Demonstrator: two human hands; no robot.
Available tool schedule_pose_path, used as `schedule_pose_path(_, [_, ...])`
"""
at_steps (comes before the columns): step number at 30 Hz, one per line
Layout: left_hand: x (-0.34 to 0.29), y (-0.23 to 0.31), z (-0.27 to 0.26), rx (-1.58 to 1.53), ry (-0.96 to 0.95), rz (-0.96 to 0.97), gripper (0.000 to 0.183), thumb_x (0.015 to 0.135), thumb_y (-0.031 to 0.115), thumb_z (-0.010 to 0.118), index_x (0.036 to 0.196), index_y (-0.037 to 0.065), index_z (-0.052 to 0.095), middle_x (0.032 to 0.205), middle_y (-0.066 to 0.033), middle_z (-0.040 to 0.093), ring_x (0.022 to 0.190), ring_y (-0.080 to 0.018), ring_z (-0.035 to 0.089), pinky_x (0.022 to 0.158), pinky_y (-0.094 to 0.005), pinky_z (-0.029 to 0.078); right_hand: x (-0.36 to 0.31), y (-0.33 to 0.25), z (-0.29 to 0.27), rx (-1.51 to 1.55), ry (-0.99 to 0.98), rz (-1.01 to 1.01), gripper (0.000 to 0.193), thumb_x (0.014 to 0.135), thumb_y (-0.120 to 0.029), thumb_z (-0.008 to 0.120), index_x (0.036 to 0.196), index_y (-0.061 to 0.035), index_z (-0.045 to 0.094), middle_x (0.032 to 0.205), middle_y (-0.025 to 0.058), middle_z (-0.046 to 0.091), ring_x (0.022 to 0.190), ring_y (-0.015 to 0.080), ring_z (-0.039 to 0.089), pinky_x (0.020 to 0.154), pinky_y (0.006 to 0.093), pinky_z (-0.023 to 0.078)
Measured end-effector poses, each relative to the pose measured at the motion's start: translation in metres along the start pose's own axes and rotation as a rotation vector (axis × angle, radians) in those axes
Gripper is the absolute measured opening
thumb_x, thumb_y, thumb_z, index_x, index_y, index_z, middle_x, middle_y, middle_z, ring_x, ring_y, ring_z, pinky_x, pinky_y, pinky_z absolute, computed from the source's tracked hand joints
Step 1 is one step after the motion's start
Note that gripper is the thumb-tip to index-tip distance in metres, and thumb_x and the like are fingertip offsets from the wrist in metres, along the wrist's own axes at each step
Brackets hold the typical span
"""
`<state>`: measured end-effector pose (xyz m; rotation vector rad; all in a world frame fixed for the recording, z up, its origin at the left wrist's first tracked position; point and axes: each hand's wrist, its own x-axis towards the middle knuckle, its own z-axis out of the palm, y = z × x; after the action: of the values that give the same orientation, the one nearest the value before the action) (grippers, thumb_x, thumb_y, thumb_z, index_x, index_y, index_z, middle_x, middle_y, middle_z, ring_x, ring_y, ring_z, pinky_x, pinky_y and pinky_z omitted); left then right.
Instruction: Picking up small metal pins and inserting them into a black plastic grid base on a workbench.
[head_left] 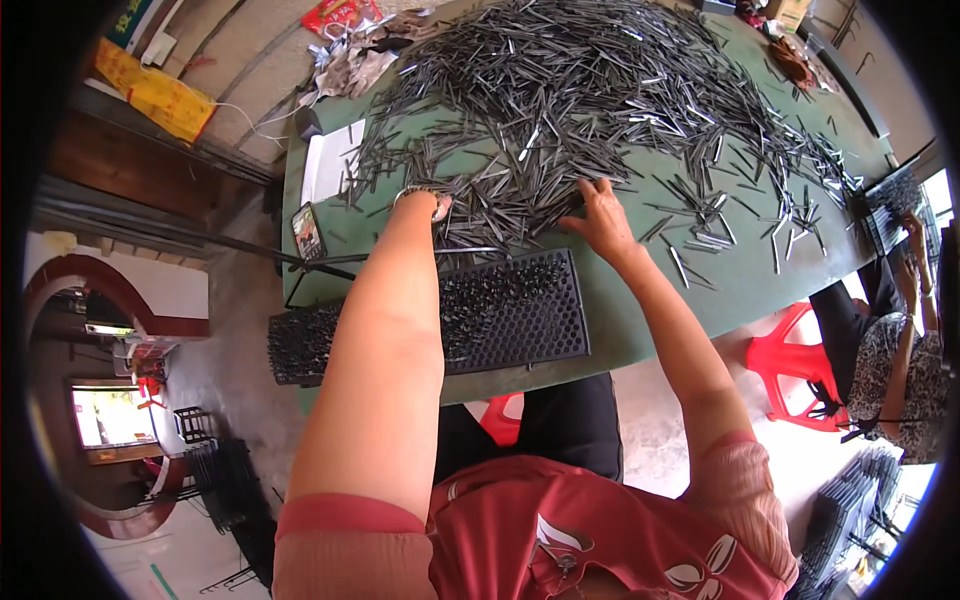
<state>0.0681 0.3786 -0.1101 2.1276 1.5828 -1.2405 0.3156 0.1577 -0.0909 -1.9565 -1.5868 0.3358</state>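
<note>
A large heap of thin black metal-looking sticks (560, 75) covers much of the green table. My left hand (438, 204), a band round its wrist, reaches into the heap's near left edge; its fingers are mostly hidden, so I cannot tell whether they hold a stick. At the heap's near edge, my right hand (601, 218) is open, thumb apart and fingertips touching or just over the sticks. Between my arms and my body lies a black tray with rows of round holes (545, 325). Small black pieces stand densely in its left and middle; bare holes show at its right.
A phone (307, 232) and a white flat box (328, 165) lie at the table's left edge. Crumpled gloves or cloths (352, 72) sit at the far left. On the right, another person (900, 370) works at a similar black tray (890, 205) beside a red stool (785, 365).
</note>
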Motion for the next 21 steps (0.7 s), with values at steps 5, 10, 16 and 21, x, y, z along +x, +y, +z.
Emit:
schedule_pose_path(5, [-0.012, -0.064, 0.007, -0.331, -0.087, -0.182, 0.064, 0.094, 0.046, 0.017, 0.141, 0.005, 0.032, 0.15, -0.0116, 0.027, 0.137, -0.0288, 0.028, 0.111, -0.0411, 0.024, 0.026, -0.062, 0.027, 0.09, -0.071, -0.196, 0.059, 0.068, -0.023, 0.079, 0.116, -0.0026, 0.051, 0.109, 0.0196, 0.049, 0.092, 0.0385, 0.059, 0.079, 0.0429, 0.051])
schedule_pose_path(10, [-0.04, -0.003, -0.013, -0.718, 0.064, -0.332, 0.065, 0.094, 0.045, 0.019, 0.14, 0.001, 0.033, 0.147, -0.018, 0.03, 0.134, -0.0337, 0.033, 0.11, -0.0442, 0.026, 0.053, -0.072, 0.052, 0.101, -0.087, -0.235, 0.054, 0.067, -0.023, 0.078, 0.111, -0.0028, 0.055, 0.109, 0.0201, 0.05, 0.091, 0.038, 0.06, 0.078, 0.0424, 0.051])
schedule_pose_path(16, [-0.093, 0.042, -0.052, -0.386, 0.168, -0.125, 0.063, 0.096, 0.048, 0.019, 0.141, 0.007, 0.035, 0.151, -0.0135, 0.022, 0.14, -0.0318, 0.019, 0.111, -0.0434, 0.026, 0.083, -0.071, 0.059, 0.132, -0.165, -0.241, 0.058, 0.069, -0.018, 0.076, 0.121, -0.0054, 0.052, 0.109, 0.0189, 0.051, 0.095, 0.0394, 0.057, 0.082, 0.044, 0.049])
schedule_pose_path(21, [-0.094, 0.025, -0.054, -0.436, 0.149, -0.077, 0.117, 0.06, 0.086, 0.051, 0.134, -0.004, 0.042, 0.144, -0.0229, 0.033, 0.135, -0.0341, 0.031, 0.11, -0.0394, 0.029, 0.059, -0.056, 0.027, 0.084, -0.08, -0.364, 0.042, 0.071, -0.014, 0.074, 0.107, -0.0018, 0.056, 0.103, 0.0193, 0.055, 0.088, 0.036, 0.061, 0.077, 0.0429, 0.051])
